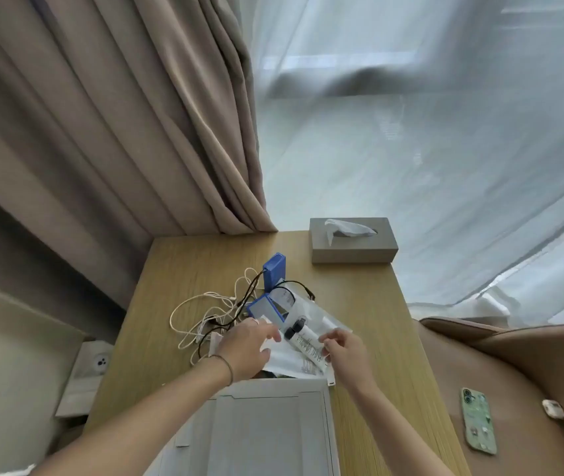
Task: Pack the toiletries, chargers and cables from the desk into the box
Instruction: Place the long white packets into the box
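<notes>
At the far left, a wall socket (101,363) sits below the edge of the wooden desk (369,324). On the desk's left part lies a loose tangle of white cables (198,314) with a black cable (256,283) threaded through it; where each one ends cannot be traced. The left hand (246,352) reaches forward over the near end of this tangle, fingers spread and bent downward — it closes on nothing that can be made out, and what lies under its palm is hidden. Just beyond it stand two blue chargers: one blue charger (275,273) upright farther back, and a second blue block (266,309) tilted, nearer the hand. Between the hands lies a white tube with a black cap (302,340), its long axis running diagonally, cap toward the far left and tail toward the near right. It rests on a clear plastic pouch (321,319) and white packets whose print is too blurred to read. The right hand (344,353) pinches the tube's near-right end between thumb and fingertips. Below the hands, the white box (266,427) sits at the desk's near edge — its bottom is cut off by the frame. A grey tissue box (352,243) stands at the far right corner. To the right, on a tan seat, lie a green phone (478,420) and a small white case (553,408).
</notes>
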